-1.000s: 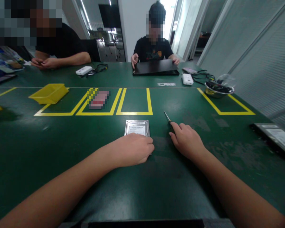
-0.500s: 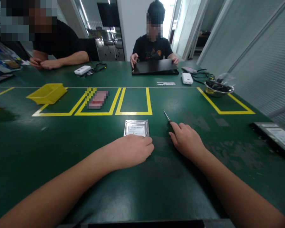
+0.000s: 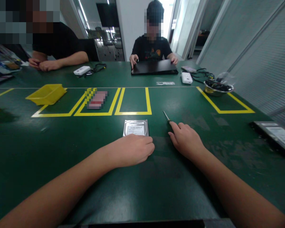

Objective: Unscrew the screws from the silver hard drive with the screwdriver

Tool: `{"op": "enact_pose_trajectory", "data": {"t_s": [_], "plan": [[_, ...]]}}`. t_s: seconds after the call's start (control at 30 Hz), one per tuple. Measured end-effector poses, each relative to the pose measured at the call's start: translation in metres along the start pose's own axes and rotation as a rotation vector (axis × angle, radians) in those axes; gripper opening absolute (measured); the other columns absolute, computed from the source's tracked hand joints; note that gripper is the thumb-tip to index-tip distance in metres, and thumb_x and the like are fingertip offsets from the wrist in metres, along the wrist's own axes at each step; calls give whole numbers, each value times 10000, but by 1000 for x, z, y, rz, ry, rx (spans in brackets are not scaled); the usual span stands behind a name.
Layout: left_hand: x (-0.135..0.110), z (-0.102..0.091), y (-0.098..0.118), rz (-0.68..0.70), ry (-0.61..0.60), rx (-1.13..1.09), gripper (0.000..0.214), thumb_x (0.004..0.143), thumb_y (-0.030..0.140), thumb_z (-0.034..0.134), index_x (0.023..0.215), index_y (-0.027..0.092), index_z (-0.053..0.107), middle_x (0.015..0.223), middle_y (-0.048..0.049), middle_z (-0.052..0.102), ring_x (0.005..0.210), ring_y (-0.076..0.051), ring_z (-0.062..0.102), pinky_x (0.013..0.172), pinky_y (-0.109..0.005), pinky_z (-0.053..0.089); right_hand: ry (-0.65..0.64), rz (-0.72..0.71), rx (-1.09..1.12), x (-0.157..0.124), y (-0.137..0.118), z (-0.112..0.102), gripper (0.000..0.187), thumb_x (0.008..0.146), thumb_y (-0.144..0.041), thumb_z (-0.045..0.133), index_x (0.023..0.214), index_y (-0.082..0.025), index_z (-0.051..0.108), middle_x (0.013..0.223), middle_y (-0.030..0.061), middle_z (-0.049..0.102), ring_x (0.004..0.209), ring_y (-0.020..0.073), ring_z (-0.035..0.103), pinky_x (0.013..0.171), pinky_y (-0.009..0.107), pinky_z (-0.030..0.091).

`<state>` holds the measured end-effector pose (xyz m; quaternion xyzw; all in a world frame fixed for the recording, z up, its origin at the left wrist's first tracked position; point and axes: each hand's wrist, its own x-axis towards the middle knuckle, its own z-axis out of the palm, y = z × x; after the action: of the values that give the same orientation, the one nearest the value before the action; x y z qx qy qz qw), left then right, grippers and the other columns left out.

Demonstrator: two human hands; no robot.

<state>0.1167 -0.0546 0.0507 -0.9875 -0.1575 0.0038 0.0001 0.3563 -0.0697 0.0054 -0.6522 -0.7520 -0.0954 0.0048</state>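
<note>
A silver hard drive with a white label lies flat on the green table in front of me. My left hand covers its near end, fingers bent together round the near right side; the fingertips are hidden. To the right, my right hand is closed round a screwdriver. Its thin metal shaft points forward and left, low over the table, apart from the drive. Most of its handle is hidden in my palm.
Yellow tape frames mark the table ahead. A yellow bin, a blurred-out pinkish item and a metal bowl of dark parts stand there. Another drive-like unit lies far right. Across the table, a person holds a black panel.
The view has shifted very slightly. My left hand has moved a touch against the drive; my right hand and the screwdriver keep their pose.
</note>
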Motion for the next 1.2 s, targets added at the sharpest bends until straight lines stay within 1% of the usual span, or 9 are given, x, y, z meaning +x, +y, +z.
{"op": "enact_pose_trajectory", "data": {"t_s": [0.17, 0.43, 0.7, 0.83, 0.97, 1.03, 1.07, 1.13, 1.2], "plan": [[0, -4, 1, -33, -32, -50, 192, 969, 205, 468, 895, 150, 636, 877, -50, 627, 803, -189, 624, 725, -311, 506, 12, -5, 2, 0, 0, 0, 396, 976, -337, 433, 1320, -153, 499, 991, 117, 620, 875, 258, 578, 714, 334, 396], [-5, -1, 1, -53, 24, -128, 178, 969, 215, 487, 904, 152, 641, 876, -45, 628, 798, -174, 611, 735, -289, 488, 40, -9, 23, -1, 1, 0, 407, 967, -330, 447, 1322, -142, 511, 978, 120, 623, 861, 266, 584, 707, 343, 410], [-21, 1, 0, -92, 95, -301, 105, 961, 195, 516, 974, 176, 618, 961, -39, 622, 879, -175, 595, 791, -293, 485, 93, -4, 121, -2, 1, 0, 408, 956, -306, 462, 1309, -121, 548, 964, 147, 639, 857, 282, 594, 700, 360, 435], [-32, 9, 3, -118, 140, -292, 135, 963, 214, 523, 1054, 178, 616, 1007, -53, 620, 930, -196, 588, 818, -326, 486, 175, 21, 245, 1, 7, -1, 351, 951, -293, 472, 1238, -134, 597, 956, 135, 639, 863, 266, 600, 718, 360, 457], [-42, 20, 6, -110, 222, -235, 196, 985, 213, 480, 1096, 167, 635, 995, -73, 630, 925, -204, 588, 825, -346, 498, 349, 118, 395, 6, 17, -9, 301, 965, -316, 463, 1137, -131, 627, 956, 109, 641, 842, 211, 599, 773, 347, 476], [-44, 25, 6, -93, 288, -204, 212, 986, 190, 469, 1089, 163, 652, 970, -72, 640, 897, -197, 592, 802, -337, 505, 440, 211, 595, 7, 21, -14, 307, 968, -371, 477, 1095, -144, 640, 858, 73, 641, 738, 181, 590, 693, 322, 478], [-44, 26, 6, -82, 318, -185, 213, 983, 179, 474, 1083, 161, 661, 958, -70, 646, 881, -193, 594, 790, -333, 507, 485, 256, 770, 8, 23, -17, 306, 959, -402, 503, 1067, -156, 650, 786, 46, 629, 679, 165, 577, 643, 304, 468], [-43, 30, 6, -60, 374, -148, 207, 972, 165, 496, 1078, 157, 673, 935, -66, 656, 850, -187, 596, 763, -325, 511, 553, 314, 1216, 10, 25, -21, 287, 921, -440, 578, 997, -179, 671, 654, -9, 571, 588, 132, 538, 573, 267, 439], [-42, 32, 6, -38, 415, -121, 198, 964, 162, 519, 1079, 155, 681, 925, -65, 666, 829, -182, 599, 736, -314, 512, 569, 323, 1606, 11, 25, -25, 269, 889, -446, 628, 920, -183, 679, 604, -35, 524, 557, 107, 508, 557, 244, 436]]}}
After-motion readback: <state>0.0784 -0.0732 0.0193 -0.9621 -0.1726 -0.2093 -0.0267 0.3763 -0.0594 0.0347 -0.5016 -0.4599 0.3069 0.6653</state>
